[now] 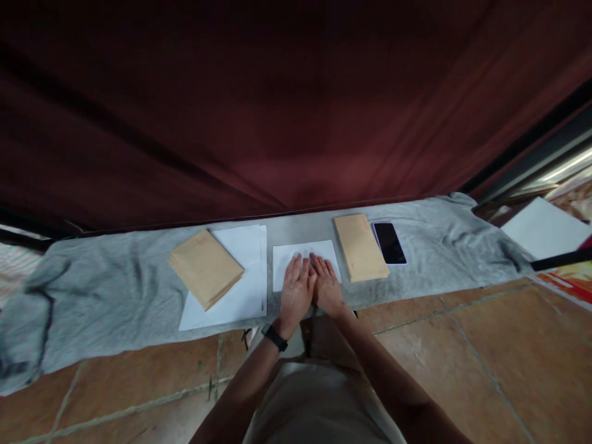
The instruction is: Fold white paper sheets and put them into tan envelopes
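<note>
Both hands lie flat, side by side, on a folded white sheet of paper [287, 258] on the grey cloth [115, 308]. My left hand [296, 291], with a black band on its wrist, has its fingers stretched out on the paper. My right hand [327, 285] rests beside it, fingers extended and pressed on the paper's near right part. To the left, a stack of brown envelopes [206, 267] sits on a pile of white sheets [243, 290]. To the right lies another brown envelope stack [359, 246].
A black phone [389, 242] lies just right of the right envelope stack. A dark red curtain [277, 105] hangs behind the cloth. Brown floor tiles [462, 357] run in front. A white sheet [546, 228] lies at the far right.
</note>
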`<state>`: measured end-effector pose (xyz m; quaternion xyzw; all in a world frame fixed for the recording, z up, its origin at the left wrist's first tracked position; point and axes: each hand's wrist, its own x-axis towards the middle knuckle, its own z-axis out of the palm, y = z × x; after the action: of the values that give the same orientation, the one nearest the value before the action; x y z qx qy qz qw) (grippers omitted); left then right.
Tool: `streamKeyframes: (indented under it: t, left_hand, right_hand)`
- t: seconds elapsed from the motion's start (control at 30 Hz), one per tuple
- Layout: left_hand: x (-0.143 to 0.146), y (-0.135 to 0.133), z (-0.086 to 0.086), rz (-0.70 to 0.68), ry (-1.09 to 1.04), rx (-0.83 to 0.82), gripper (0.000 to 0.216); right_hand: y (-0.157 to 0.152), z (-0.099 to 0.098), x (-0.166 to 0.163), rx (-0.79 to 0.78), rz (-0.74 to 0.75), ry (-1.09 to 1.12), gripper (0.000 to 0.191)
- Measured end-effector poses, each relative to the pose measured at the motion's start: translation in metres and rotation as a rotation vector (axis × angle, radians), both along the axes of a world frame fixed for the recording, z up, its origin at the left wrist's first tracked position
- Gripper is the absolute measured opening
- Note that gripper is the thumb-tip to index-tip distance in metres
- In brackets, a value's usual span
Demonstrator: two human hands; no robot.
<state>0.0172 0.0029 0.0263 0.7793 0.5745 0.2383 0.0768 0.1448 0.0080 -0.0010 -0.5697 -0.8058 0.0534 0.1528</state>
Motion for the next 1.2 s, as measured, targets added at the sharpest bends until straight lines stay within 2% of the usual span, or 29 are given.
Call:
streamKeyframes:
  t: [0.13,0.4,0.7,0.83,1.03,1.2]
  left_hand:
    - [0.014,0.015,-0.017,-0.075,0.03,-0.079,0.058]
    - [-0.012,0.027,-0.025,-0.018,0.136,-0.044,0.06]
    - [-0.035,0.028,-0.034,0.169,0.12,-0.002,0.06]
    - [-0.032,0.026,-0.031,0.27,0.087,-0.003,0.059]
    - [-0.007,0.026,-0.02,0.134,0.064,-0.039,0.053]
    - [-0.006,0.026,-0.024,0.127,0.059,-0.034,0.053]
  right_hand:
    - [0.001,-0.006,0.0,-0.01,0.005,-0.065,0.064]
    - [0.004,-0.004,-0.004,0.021,-0.042,-0.05,0.056]
    - [0.003,-0.002,-0.004,0.044,-0.049,0.031,0.049]
    - [0.004,-0.004,-0.004,0.047,-0.042,0.051,0.049]
    - [0.002,-0.007,-0.003,0.076,-0.02,0.03,0.05]
    - [0.011,-0.001,0.001,0.071,-0.008,0.046,0.048]
